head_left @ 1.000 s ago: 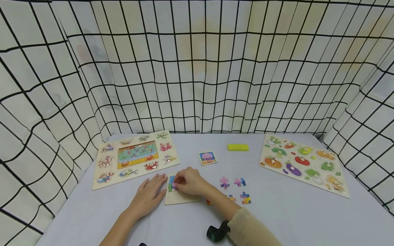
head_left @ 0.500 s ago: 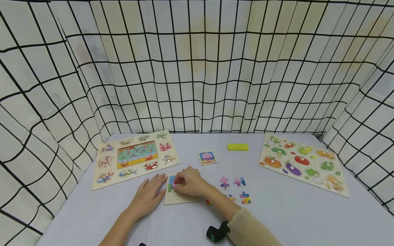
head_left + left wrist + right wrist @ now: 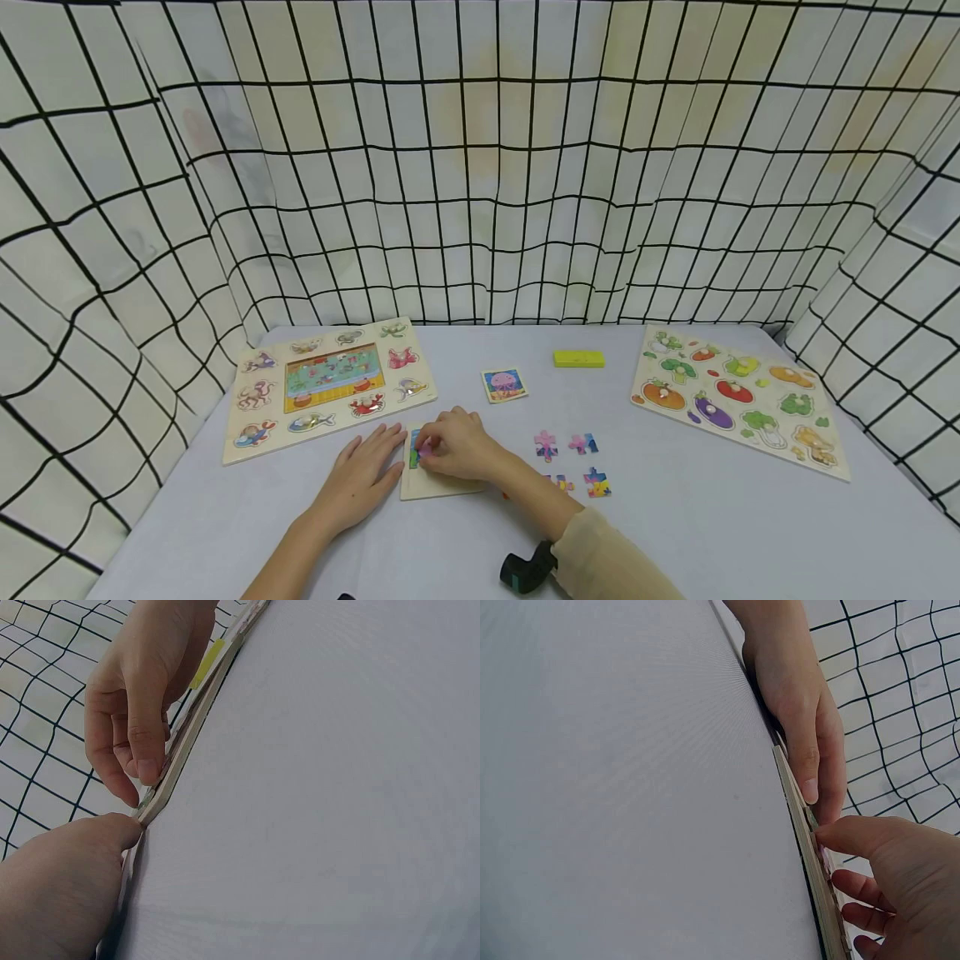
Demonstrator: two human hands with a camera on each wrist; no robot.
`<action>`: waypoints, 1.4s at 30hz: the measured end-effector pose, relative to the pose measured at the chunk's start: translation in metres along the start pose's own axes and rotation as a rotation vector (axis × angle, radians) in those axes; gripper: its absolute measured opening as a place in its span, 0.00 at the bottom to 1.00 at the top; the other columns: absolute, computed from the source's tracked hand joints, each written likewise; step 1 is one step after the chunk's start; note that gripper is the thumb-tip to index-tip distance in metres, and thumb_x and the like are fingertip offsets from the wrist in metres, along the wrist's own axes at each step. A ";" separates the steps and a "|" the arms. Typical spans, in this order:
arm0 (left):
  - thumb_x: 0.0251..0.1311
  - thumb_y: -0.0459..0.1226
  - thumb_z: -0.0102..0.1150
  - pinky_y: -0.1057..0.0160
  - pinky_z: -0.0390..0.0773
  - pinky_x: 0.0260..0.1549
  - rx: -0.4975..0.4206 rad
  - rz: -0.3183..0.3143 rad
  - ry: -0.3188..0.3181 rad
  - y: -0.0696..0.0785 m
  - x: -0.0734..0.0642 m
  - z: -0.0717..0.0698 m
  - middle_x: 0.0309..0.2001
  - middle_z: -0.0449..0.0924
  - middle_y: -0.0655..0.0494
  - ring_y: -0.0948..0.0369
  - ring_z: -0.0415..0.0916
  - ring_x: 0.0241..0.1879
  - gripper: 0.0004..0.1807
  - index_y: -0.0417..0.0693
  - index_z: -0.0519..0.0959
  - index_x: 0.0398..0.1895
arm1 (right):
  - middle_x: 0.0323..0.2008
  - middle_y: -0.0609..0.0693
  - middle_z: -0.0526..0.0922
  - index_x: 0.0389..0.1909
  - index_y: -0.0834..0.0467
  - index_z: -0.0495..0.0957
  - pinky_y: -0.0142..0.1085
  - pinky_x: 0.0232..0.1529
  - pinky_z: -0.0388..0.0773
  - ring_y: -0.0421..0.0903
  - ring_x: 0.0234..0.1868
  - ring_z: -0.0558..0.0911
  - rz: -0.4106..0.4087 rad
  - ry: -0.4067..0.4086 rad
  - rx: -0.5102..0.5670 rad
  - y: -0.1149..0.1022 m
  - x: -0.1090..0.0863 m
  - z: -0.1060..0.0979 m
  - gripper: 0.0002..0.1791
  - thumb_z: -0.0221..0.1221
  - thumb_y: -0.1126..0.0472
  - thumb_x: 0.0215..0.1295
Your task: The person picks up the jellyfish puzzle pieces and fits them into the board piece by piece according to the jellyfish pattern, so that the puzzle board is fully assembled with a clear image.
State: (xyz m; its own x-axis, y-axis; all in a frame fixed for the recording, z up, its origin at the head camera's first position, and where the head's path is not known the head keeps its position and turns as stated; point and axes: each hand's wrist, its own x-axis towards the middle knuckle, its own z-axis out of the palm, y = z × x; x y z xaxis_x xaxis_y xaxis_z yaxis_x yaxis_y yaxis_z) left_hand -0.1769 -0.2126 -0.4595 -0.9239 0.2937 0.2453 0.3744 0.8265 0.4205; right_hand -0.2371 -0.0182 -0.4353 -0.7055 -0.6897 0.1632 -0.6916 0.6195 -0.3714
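A small wooden puzzle board (image 3: 438,487) lies on the table in front of me in the head view. My left hand (image 3: 362,477) rests flat on the cloth, its thumb right at the board's left edge. My right hand (image 3: 459,448) reaches over the board with bent fingers and pinches a pink puzzle piece (image 3: 426,451), low in the frame and partly hidden by the fingers. Beside it, a blue and green piece (image 3: 414,454) lies in the board's upper left corner. In the right wrist view, the right thumb (image 3: 847,834) is at the board's surface.
Several loose puzzle pieces (image 3: 546,446) lie right of the board, partly behind the right forearm. Beyond are a jellyfish picture card (image 3: 504,384) and a yellow block (image 3: 579,359). A sea-animal board (image 3: 262,450) stands left, a vegetable board (image 3: 697,392) right. Black-lined netting (image 3: 495,200) surrounds the table.
The right hand's fingers have shifted slightly left and lower over the pink piece, covering more of the board's top. The left hand has stayed in place.
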 end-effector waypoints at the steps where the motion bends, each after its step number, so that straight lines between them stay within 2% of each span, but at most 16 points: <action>1: 0.62 0.41 0.54 0.43 0.45 0.62 -0.001 0.001 0.000 0.000 0.000 0.000 0.64 0.64 0.49 0.50 0.53 0.66 0.25 0.44 0.67 0.62 | 0.27 0.35 0.71 0.35 0.43 0.81 0.31 0.34 0.59 0.36 0.34 0.66 0.001 -0.005 -0.002 0.000 0.000 0.000 0.07 0.63 0.51 0.54; 15: 0.62 0.41 0.53 0.43 0.44 0.63 -0.002 -0.005 -0.003 0.000 0.001 0.000 0.64 0.64 0.48 0.50 0.53 0.66 0.25 0.44 0.67 0.62 | 0.29 0.35 0.72 0.35 0.43 0.81 0.31 0.34 0.59 0.36 0.36 0.66 0.004 -0.002 0.010 0.002 0.000 0.002 0.07 0.62 0.51 0.55; 24: 0.62 0.41 0.54 0.43 0.45 0.62 0.007 -0.003 -0.003 0.001 0.001 -0.001 0.64 0.63 0.48 0.49 0.53 0.66 0.26 0.43 0.67 0.62 | 0.31 0.36 0.74 0.37 0.44 0.82 0.33 0.37 0.61 0.37 0.36 0.66 0.049 0.005 0.077 0.009 -0.010 -0.010 0.08 0.61 0.54 0.56; 32: 0.61 0.41 0.54 0.43 0.45 0.62 0.007 -0.007 -0.008 0.001 0.000 -0.001 0.64 0.63 0.48 0.49 0.53 0.66 0.26 0.43 0.67 0.62 | 0.35 0.40 0.76 0.40 0.47 0.81 0.34 0.38 0.62 0.38 0.37 0.67 0.069 0.007 0.054 0.019 -0.021 -0.025 0.10 0.61 0.54 0.56; 35: 0.61 0.41 0.54 0.43 0.45 0.63 0.005 -0.009 -0.010 0.001 0.000 0.000 0.64 0.63 0.48 0.50 0.53 0.66 0.26 0.44 0.67 0.62 | 0.38 0.41 0.77 0.41 0.47 0.81 0.39 0.46 0.65 0.39 0.41 0.69 0.091 0.000 0.049 0.025 -0.024 -0.029 0.11 0.62 0.54 0.56; 39: 0.61 0.41 0.54 0.43 0.44 0.63 -0.003 -0.013 -0.017 0.001 0.000 0.000 0.65 0.63 0.48 0.50 0.52 0.67 0.26 0.44 0.67 0.63 | 0.39 0.41 0.76 0.42 0.48 0.80 0.44 0.53 0.63 0.40 0.45 0.71 0.107 -0.001 0.065 0.036 -0.030 -0.032 0.12 0.61 0.54 0.56; 42: 0.61 0.41 0.54 0.43 0.44 0.63 -0.004 -0.015 -0.022 0.001 0.000 0.000 0.65 0.62 0.49 0.50 0.52 0.67 0.26 0.44 0.66 0.63 | 0.39 0.40 0.76 0.43 0.48 0.79 0.45 0.51 0.64 0.41 0.45 0.71 0.122 0.006 0.077 0.044 -0.035 -0.035 0.12 0.61 0.55 0.57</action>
State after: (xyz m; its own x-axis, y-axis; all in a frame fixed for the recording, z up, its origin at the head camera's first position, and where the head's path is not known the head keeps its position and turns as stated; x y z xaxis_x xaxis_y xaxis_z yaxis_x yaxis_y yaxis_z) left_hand -0.1769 -0.2118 -0.4589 -0.9310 0.2913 0.2198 0.3604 0.8290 0.4277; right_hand -0.2477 0.0464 -0.4251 -0.7848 -0.6085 0.1175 -0.5866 0.6683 -0.4576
